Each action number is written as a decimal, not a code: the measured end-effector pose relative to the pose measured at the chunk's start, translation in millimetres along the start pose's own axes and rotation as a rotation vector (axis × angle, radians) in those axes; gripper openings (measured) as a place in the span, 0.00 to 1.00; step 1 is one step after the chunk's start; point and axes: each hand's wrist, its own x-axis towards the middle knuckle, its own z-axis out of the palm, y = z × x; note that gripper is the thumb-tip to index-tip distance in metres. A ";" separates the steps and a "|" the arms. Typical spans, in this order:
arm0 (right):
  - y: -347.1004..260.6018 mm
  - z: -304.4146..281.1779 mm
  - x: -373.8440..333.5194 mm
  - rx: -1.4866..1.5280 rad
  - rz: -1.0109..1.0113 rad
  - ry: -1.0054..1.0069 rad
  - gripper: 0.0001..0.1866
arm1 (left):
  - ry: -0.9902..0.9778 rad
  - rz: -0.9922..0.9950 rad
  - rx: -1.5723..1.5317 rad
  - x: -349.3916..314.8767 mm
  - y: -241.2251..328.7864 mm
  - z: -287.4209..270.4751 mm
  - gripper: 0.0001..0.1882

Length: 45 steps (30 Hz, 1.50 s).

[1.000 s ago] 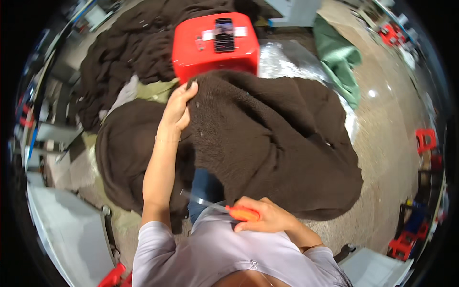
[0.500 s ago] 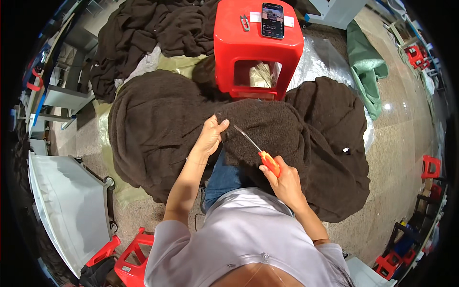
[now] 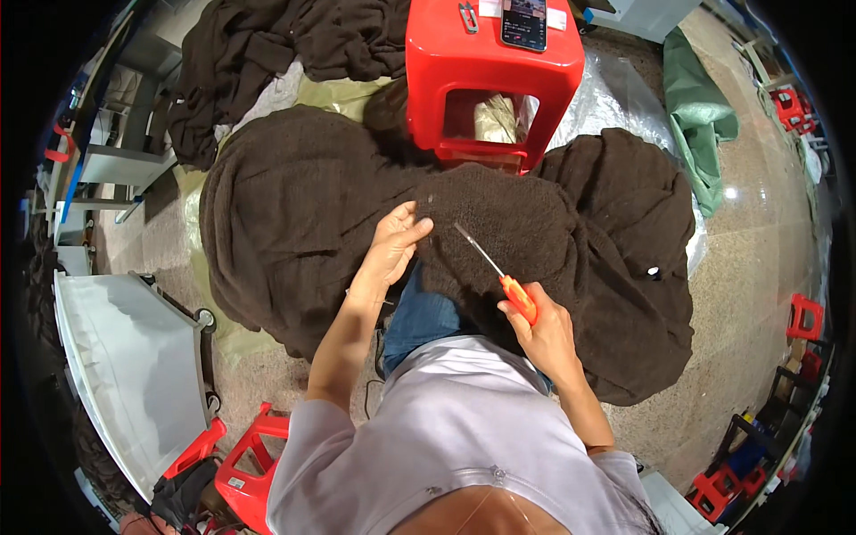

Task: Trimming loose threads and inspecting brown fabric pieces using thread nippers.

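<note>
Thick dark brown fleece cloth [image 3: 508, 214] lies across my lap and spreads in heaps to both sides. At the cloth's left part, near my knee, my left hand [image 3: 394, 245] is closed on its edge, thumb and fingers pinching it. My right hand [image 3: 544, 330] wraps round the orange handle of a screwdriver-like tool [image 3: 517, 299]. Its slim metal shaft points up and left over the cloth, the tip apart from my left hand. Whether the tip touches the cloth, I cannot tell.
In front stands a red plastic stool [image 3: 495, 71] bearing a phone [image 3: 524, 22] and small thread snips [image 3: 468, 18]. More brown cloth [image 3: 236, 71] is piled at the far left. A white wheeled bin [image 3: 134, 374] and another red stool [image 3: 259, 464] stand at the left.
The red stool and cloth sit slightly higher in the picture. My right hand and its tool have shifted a little right; the fingers of my left hand look slightly looser.
</note>
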 end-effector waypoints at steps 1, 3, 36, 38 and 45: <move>0.2 1.1 -1.2 0.001 0.001 -0.005 0.15 | 0.005 0.035 0.119 -2.0 -5.4 -2.7 0.18; 1.8 2.8 -2.9 -0.014 0.031 -0.057 0.15 | 0.055 0.029 0.112 -2.7 -6.6 0.9 0.19; 5.4 -3.9 -11.5 -0.108 -0.029 -0.194 0.18 | 0.069 -0.045 0.205 -41.1 -15.7 4.2 0.24; 6.9 -5.3 -13.8 -0.145 -0.030 -0.206 0.18 | 0.109 -0.088 0.186 -45.9 -14.9 6.3 0.24; 11.4 -30.3 -19.5 0.100 0.044 -0.152 0.13 | 0.123 -0.110 0.250 -67.9 -27.2 21.2 0.19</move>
